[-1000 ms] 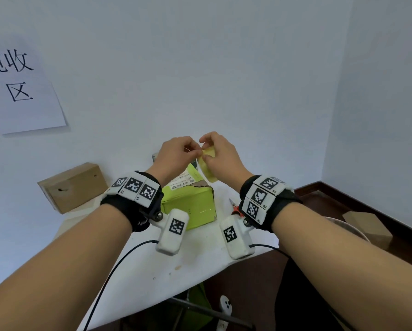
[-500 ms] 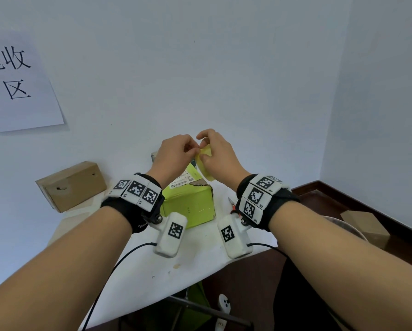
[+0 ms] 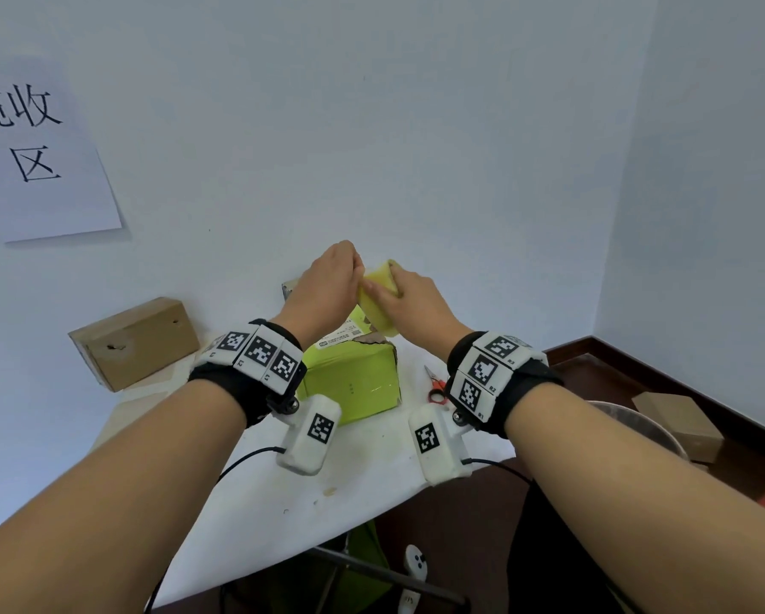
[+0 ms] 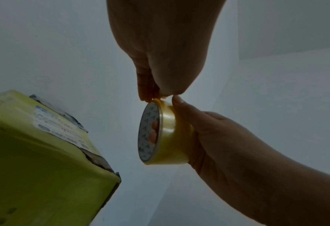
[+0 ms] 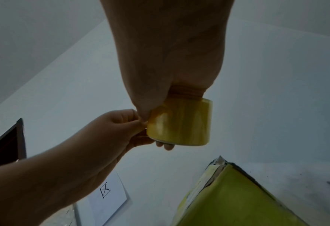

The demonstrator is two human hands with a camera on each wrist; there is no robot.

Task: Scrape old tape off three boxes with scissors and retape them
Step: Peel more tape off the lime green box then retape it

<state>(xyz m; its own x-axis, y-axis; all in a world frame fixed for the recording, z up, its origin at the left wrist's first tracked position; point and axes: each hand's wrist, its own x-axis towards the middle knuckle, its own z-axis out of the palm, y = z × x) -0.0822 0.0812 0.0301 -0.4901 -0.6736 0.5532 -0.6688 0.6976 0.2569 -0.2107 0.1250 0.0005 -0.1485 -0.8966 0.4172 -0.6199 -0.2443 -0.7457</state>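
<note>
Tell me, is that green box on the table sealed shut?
Cannot tell. The green box has a torn, ragged top edge; no fresh strip shows, and the tape roll is up in both hands.

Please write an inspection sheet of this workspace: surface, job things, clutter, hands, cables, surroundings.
Surface: white table, small stains near front edge.
Job's things: green box on table, torn top edge; brown box at left by wall; scissors lying right of green box; tape roll held above green box.
Clutter: nothing seen.
Hands: right hand holds the roll, fingers through its core; left hand pinches at the roll's edge.
Cables: black cable from left wrist camera over table.
Surroundings: paper sign on wall; another brown box on floor at right.
</note>
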